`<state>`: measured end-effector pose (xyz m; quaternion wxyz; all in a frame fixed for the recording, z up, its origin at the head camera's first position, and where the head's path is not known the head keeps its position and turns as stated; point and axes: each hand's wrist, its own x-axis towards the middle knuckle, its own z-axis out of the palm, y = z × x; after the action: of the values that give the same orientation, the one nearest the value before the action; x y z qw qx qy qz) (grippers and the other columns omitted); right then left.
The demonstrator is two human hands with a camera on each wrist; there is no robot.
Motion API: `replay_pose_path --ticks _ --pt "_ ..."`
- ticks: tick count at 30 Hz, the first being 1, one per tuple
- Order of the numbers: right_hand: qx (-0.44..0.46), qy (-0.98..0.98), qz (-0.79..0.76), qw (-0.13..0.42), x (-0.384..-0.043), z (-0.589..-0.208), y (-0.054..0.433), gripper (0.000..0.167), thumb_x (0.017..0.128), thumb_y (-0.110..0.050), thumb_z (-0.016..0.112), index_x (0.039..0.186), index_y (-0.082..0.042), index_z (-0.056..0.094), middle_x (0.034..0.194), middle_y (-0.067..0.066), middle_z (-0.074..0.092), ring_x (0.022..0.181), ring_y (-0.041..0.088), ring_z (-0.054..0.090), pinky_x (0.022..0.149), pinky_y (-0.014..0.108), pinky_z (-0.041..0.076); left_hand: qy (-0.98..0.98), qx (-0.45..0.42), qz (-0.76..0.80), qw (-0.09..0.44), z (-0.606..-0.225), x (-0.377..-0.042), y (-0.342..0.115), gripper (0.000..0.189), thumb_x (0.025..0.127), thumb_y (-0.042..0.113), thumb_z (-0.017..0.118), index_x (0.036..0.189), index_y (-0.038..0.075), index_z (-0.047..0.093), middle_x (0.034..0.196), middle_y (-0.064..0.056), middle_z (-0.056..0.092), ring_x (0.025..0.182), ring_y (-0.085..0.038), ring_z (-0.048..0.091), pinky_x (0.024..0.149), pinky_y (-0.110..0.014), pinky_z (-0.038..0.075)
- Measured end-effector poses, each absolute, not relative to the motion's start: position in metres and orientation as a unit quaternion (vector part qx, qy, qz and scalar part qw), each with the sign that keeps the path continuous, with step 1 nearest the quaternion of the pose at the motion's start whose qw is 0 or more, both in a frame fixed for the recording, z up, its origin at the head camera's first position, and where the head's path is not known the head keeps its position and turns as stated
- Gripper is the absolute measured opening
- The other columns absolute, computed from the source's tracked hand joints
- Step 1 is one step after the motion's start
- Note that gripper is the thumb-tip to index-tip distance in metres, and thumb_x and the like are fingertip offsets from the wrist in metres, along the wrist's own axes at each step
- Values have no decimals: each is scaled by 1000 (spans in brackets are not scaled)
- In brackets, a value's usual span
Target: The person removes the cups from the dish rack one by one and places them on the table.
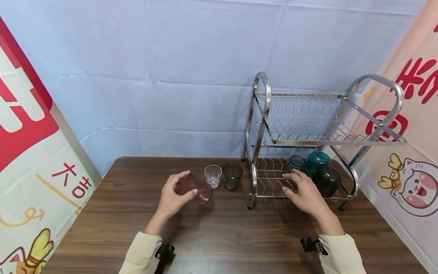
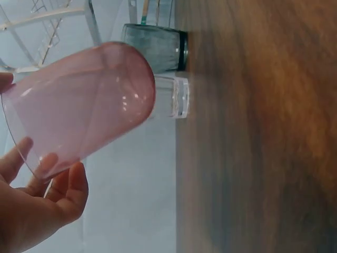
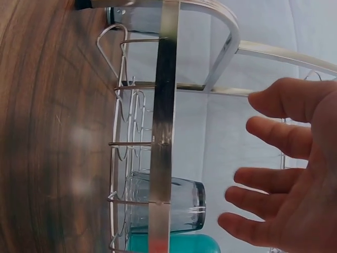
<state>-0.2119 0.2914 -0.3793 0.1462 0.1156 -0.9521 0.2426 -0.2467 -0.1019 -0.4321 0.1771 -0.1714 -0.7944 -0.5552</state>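
A pale blue cloth (image 1: 171, 57) hangs behind the wood bench (image 1: 219, 239), meeting the view along its back edge, with one printed banner (image 1: 30, 152) past the left edge and another (image 1: 403, 167) past the right. Toward the bench's back right corner stands a two-tier metal rack (image 1: 335, 143). The person's right hand (image 1: 304, 192) hovers near the front of the rack's lower tier, its grip apart, thumb and fingers spread. The left hand (image 1: 172, 196) is out over the bench, left of the rack, its grip clamped on the rim of a pink glass (image 2: 87, 105); that glass is in the air above the bench, somewhat in from the back edge, tilted with its rounded base down and to the right. On the right part of the lower tier, three glasses sit close together: a black glass (image 1: 327, 182) nearest the front edge, a teal glass (image 1: 318, 161) behind it, upside down, and a grey glass (image 1: 295, 163) to their left, also upside down. Between the pink glass and the rack, near the bench's back edge, a smoky glass (image 1: 232, 177) stands upright, and just left of it a smaller clear glass (image 1: 213, 176), upright too.
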Motion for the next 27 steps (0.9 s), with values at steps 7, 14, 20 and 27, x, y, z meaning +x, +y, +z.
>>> replay_pose_path --ticks 7,14,20,27 --pt "94 -952 219 192 -222 -385 291 40 83 -9 65 119 4 55 133 37 34 119 56 29 88 69 26 -827 -145 -510 185 -426 -250 -105 57 70 22 78 124 21 59 119 -2 51 101 -19 49 76 -42 43" --pt "91 -956 183 212 -234 -387 292 40 83 -11 64 119 4 54 133 37 34 117 57 30 85 71 26 -860 -126 -461 180 -422 -257 -106 60 69 26 78 125 18 60 118 -8 49 108 -26 44 84 -49 38" --pt "82 -961 168 205 -241 -383 295 42 84 -12 63 121 4 53 134 38 32 118 58 28 84 71 26 -876 -117 -437 167 -421 -265 -104 60 69 28 78 125 15 60 118 -12 48 112 -30 40 88 -50 36" --pt "61 -968 157 184 -248 -379 297 44 86 -12 62 125 4 50 136 39 27 120 58 23 84 71 25 -886 -126 -410 174 -416 -276 -100 58 69 27 77 122 10 62 116 -14 48 110 -34 42 89 -48 36"
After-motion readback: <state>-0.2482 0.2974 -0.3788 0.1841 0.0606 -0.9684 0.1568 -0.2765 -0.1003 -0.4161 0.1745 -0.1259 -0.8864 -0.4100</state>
